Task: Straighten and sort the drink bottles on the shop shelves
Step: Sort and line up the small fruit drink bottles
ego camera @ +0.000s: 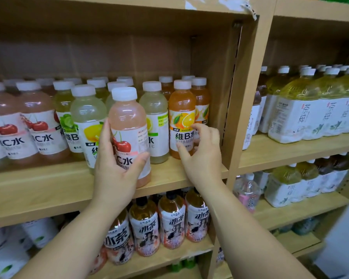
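Head camera looks slightly up into a light wooden shelf [48, 188] lined with plastic drink bottles, all with smooth white screw caps and glossy wrap labels. Far left stand pink cherry bottles [38, 121], cloudy rose liquid behind white labels printed with red cherries. Next come pale green lime bottles [65, 115] and a cloudy yellowish lemon bottle [88, 117].

Just right of that, the left hand [113, 174] grasps a pink cherry bottle [128, 125] near the shelf's front edge. Its fingers [105, 133] curl round the left side of the label, the thumb [139, 160] presses across the lower front, and the palm cups the base. The bottle stands about upright, in front of the lemon row and well apart from the other cherry bottles; whether its base touches the board I cannot tell.

Behind it, to the right, is another lemon bottle [156, 121], then an orange bottle [182, 117] with deep orange liquid and an orange-slice label. The right hand [201, 154] is spread loosely and holds nothing; its fingertips [197, 127] rest at the right edge of the orange bottle's label, thumb [182, 151] near the lower front.

Below, dark-capped tea bottles [171, 222] stand in a row. In the bay to the right sit shrink-wrapped packs of yellow-green tea [302, 109].
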The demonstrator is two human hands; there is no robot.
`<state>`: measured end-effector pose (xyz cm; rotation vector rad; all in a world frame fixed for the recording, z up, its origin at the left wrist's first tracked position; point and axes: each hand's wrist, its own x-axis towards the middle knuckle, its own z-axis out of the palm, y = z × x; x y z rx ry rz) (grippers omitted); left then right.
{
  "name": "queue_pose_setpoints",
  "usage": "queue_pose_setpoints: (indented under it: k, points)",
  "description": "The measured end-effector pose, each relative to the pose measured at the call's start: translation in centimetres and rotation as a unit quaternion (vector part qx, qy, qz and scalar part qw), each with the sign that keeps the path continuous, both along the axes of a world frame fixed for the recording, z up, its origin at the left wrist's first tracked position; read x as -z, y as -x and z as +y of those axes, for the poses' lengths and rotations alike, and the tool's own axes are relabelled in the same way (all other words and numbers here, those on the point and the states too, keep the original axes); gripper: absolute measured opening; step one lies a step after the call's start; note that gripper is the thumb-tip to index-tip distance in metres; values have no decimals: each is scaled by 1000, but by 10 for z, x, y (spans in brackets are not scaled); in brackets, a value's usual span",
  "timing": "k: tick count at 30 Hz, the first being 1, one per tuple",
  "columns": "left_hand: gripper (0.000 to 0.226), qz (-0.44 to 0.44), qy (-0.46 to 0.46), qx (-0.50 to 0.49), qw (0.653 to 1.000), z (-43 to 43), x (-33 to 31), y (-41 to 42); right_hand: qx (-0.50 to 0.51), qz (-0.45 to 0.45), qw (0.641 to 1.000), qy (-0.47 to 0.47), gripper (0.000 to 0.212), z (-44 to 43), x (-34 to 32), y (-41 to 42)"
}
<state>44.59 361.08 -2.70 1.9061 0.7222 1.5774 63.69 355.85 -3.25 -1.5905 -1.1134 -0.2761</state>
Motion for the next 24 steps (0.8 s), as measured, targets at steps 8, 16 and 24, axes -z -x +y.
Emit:
queue_pose_setpoints:
  k: [8, 16, 24]
  points:
    - [99, 14, -16, -25, 999, 1, 2, -2, -39, -178, 980, 83, 51, 6, 6, -7]
    - [100, 15, -14, -32, 999, 0, 3, 0, -55, -157, 973, 160, 56, 13, -1, -9]
    - [99, 13, -11, -31, 999, -1, 2, -1, 2, -138, 974, 181, 30, 12, -14, -9]
